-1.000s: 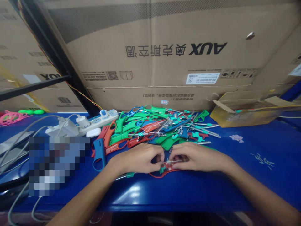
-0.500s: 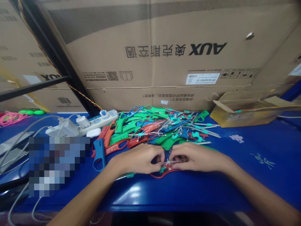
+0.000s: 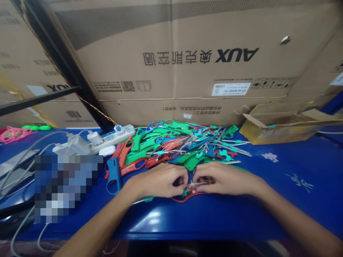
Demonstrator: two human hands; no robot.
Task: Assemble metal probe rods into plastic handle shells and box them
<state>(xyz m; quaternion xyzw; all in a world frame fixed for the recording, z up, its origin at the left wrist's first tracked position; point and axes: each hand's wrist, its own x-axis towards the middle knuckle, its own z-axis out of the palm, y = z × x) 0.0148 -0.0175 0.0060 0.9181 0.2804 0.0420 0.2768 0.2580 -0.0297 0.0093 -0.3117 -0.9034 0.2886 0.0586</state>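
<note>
Close to the front of the blue table, a red utility lighter shell lies between my two hands, with a clear fuel tank and a small green piece in it. My left hand is closed, its thumb and fingers pinching at the shell's left part. From the other side, my right hand grips the clear tank end with bent fingers. The fingertips partly hide the parts. Just beyond my hands is a heap of green, red and blue lighter shells with metal tubes and thin white wires.
A metal rod with a green end lies left of the shell. A power strip with white plugs stands at the left, near a blurred-out rectangle and cables. An open cardboard box sits at the right. Large cartons form the back.
</note>
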